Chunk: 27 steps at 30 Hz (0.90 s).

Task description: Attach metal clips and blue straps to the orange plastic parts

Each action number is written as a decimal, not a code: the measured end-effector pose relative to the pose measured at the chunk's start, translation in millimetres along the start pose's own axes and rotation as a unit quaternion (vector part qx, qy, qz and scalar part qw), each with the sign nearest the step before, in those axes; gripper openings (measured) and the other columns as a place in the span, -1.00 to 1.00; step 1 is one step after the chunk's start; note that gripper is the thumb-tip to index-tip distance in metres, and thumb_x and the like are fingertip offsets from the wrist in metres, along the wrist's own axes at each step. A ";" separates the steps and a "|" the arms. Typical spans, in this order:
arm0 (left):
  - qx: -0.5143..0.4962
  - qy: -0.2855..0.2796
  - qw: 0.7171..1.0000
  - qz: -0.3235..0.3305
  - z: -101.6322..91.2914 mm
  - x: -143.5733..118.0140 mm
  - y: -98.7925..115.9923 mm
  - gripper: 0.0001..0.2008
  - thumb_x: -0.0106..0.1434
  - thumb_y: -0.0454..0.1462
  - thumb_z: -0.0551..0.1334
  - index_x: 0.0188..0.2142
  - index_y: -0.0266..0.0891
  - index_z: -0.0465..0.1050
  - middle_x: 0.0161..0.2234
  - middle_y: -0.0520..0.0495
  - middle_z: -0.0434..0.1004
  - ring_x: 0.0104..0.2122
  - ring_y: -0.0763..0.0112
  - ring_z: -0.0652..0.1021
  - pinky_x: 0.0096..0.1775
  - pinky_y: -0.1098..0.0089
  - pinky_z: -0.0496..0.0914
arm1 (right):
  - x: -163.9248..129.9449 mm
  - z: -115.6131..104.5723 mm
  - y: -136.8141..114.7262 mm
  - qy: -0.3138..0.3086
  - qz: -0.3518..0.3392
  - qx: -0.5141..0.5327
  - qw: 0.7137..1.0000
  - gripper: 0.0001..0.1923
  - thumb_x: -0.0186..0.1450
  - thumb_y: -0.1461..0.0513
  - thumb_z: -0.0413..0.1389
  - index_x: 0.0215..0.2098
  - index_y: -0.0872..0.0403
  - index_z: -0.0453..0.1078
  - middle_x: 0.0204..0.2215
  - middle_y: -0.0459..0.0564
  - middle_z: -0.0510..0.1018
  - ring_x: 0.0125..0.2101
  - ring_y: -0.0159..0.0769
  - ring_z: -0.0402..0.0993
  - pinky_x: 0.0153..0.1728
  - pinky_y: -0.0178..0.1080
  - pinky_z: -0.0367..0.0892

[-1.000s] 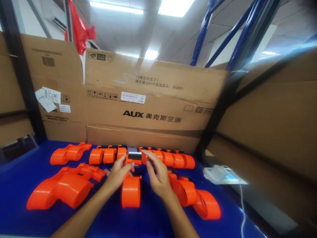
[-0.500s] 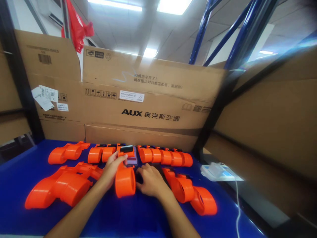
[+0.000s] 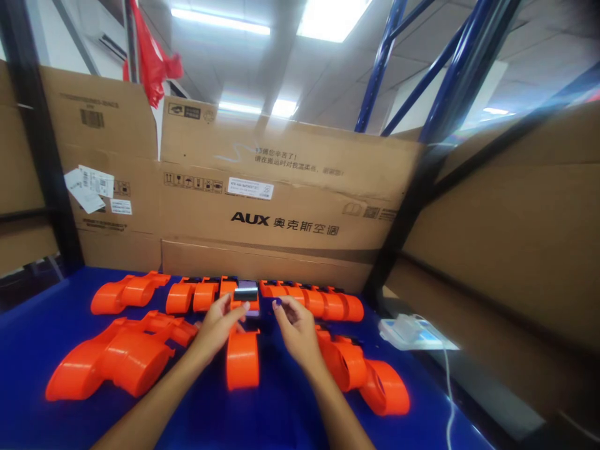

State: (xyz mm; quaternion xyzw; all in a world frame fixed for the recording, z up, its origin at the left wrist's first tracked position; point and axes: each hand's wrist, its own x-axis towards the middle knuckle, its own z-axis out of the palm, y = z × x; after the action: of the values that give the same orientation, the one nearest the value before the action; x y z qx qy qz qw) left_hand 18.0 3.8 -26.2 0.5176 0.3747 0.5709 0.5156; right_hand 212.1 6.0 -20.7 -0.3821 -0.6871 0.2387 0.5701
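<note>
In the head view, your left hand (image 3: 219, 325) grips an orange tape dispenser (image 3: 242, 361) over the middle of the blue counter (image 3: 210, 420), its round part toward you. Your right hand (image 3: 297, 329) pinches a small dark-blue piece (image 3: 277, 302) near it. Other orange dispensers (image 3: 143, 364) lie to both sides and behind.

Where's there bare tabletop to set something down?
Between the forearms, nearer than the held orange dispenser, the blue table is bare; a narrower strip lies between the rightmost dispenser and white cable. Crowded: the back row along the cardboard.
</note>
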 end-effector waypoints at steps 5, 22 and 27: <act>0.026 -0.019 0.999 0.004 6.4 -3.5 -1.2 -0.59 0.16 -0.04 0.35 -0.13 -0.29 0.46 -0.49 0.07 0.41 -0.60 0.49 0.46 -0.54 0.50 0.36 | -5.9 7.8 -0.2 0.064 -0.014 -0.002 0.998 -0.76 0.36 0.09 0.11 -0.17 0.08 0.48 -0.40 -0.01 0.56 -0.45 -0.28 0.46 -0.39 -0.26 0.39; 0.027 -0.029 0.998 0.039 8.6 -4.8 -0.3 -0.61 0.14 -0.07 0.37 -0.13 -0.27 0.49 -0.42 0.00 0.49 -0.52 0.43 0.48 -0.52 0.46 0.44 | -9.9 10.4 -11.3 0.009 -0.127 -0.093 0.987 -0.82 0.34 0.26 0.10 -0.42 0.02 0.21 -0.40 -0.07 0.42 -0.45 -0.34 0.34 -0.42 -0.30 0.30; 0.030 -0.038 0.998 0.032 6.8 -3.2 -3.7 -0.58 0.13 -0.07 0.37 -0.09 -0.26 0.49 -0.39 -0.02 0.50 -0.49 0.40 0.49 -0.49 0.42 0.47 | -8.6 6.0 -12.6 -0.029 -0.156 -0.116 0.981 -0.80 0.38 0.26 0.07 -0.41 0.02 0.19 -0.37 -0.04 0.41 -0.42 -0.33 0.33 -0.40 -0.29 0.27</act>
State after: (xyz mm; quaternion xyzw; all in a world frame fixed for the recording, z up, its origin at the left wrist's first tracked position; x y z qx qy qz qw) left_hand 25.2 0.6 -29.2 0.5658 0.3549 0.5558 0.4949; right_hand 203.5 -7.7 -17.7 -0.3263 -0.7772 0.0765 0.5325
